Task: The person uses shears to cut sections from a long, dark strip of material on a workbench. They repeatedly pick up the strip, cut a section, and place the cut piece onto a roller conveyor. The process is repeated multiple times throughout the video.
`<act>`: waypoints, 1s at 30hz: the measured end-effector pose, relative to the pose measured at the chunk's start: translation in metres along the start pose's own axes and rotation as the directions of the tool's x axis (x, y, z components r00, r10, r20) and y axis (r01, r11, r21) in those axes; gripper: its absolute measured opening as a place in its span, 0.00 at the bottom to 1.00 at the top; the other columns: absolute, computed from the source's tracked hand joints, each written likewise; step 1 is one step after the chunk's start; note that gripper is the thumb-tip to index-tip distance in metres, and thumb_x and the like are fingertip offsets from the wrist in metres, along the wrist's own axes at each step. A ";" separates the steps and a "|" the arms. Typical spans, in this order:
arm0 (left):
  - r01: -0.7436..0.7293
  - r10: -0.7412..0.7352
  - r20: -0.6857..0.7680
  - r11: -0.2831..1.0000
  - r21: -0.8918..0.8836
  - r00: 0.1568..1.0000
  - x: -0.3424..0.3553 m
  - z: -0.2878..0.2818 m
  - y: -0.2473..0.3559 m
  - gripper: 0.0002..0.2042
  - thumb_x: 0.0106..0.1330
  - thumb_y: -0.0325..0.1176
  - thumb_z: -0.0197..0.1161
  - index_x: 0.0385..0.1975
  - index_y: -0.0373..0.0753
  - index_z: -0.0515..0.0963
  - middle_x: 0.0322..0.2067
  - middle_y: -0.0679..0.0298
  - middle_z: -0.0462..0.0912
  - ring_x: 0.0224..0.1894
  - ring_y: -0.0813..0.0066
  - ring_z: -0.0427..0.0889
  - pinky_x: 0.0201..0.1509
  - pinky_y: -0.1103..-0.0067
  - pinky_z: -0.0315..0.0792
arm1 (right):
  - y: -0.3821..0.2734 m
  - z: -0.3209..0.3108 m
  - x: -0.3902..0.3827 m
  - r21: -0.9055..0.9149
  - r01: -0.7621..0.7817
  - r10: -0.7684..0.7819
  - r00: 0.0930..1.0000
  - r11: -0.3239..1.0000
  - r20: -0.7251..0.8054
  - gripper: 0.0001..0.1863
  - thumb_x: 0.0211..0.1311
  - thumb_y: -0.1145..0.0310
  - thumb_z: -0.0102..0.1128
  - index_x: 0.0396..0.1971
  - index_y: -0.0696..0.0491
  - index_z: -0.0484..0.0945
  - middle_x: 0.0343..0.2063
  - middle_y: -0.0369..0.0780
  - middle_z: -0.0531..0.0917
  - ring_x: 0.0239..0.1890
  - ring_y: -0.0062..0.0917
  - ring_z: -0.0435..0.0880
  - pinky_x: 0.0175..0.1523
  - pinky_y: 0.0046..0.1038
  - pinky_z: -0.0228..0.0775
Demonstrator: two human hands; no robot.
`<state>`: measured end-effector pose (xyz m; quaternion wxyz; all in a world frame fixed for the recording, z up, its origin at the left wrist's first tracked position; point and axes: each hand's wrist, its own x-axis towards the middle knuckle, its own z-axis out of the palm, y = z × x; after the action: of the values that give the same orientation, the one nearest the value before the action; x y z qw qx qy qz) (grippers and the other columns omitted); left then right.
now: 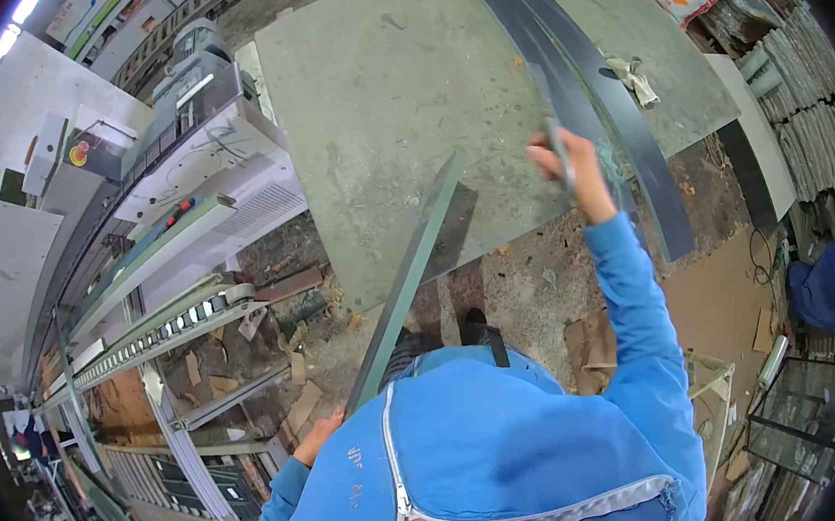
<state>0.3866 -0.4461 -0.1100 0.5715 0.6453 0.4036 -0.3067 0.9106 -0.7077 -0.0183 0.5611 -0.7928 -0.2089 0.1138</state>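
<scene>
My right hand (pixel 579 171) is closed round a slim grey tool (pixel 557 141), held over the grey-green tabletop (pixel 374 86). Motion blurs the tool, and its exact kind cannot be made out. Slanting from the tabletop back toward my body is a long, narrow green board (pixel 410 278). My left hand (pixel 320 438) grips that board near its lower end, low at my left side; part of the hand is hidden. Two long dark strips (pixel 609 103) with white labels at their far ends lie across the table's right side, close beyond my right hand.
A whitish crumpled glove or cloth (pixel 634 80) lies by the dark strips. Left of the table stands a machine (pixel 219 131) with a motor, a roller rail (pixel 180 323) and a red button (pixel 80 154). Stacked sheets (pixel 796 91) stand at right. Scraps litter the floor.
</scene>
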 end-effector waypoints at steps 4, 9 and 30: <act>0.000 0.007 0.061 0.993 -0.122 0.998 0.005 0.013 -0.028 0.25 0.66 0.53 0.43 0.29 0.35 0.75 0.20 0.69 0.72 0.25 0.86 0.66 0.28 0.81 0.64 | 0.007 0.061 0.026 0.260 -0.133 0.053 0.955 0.957 0.291 0.16 0.49 0.61 0.64 0.28 0.58 0.76 0.18 0.35 0.75 0.19 0.15 0.73 0.22 0.18 0.63; 0.055 -0.041 0.092 0.987 -0.153 0.995 -0.004 0.018 -0.047 0.23 0.66 0.52 0.44 0.29 0.35 0.75 0.21 0.69 0.73 0.26 0.86 0.67 0.28 0.81 0.64 | 0.018 0.091 0.042 0.364 -0.255 0.096 0.910 0.896 0.402 0.15 0.48 0.61 0.65 0.26 0.57 0.74 0.17 0.34 0.74 0.19 0.16 0.72 0.23 0.18 0.63; 0.190 -0.164 0.133 0.959 -0.209 0.977 -0.027 0.044 -0.076 0.17 0.65 0.46 0.49 0.32 0.35 0.75 0.23 0.69 0.74 0.27 0.86 0.68 0.30 0.81 0.65 | 0.025 0.037 0.025 -0.569 0.570 -0.357 0.819 0.592 0.449 0.15 0.44 0.67 0.61 0.28 0.57 0.67 0.25 0.45 0.73 0.32 0.39 0.75 0.35 0.36 0.66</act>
<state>0.3098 -0.4929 -0.1314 0.6317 0.5208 0.4579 -0.3464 0.9230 -0.6722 -0.0532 0.2026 -0.8322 -0.5160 -0.0089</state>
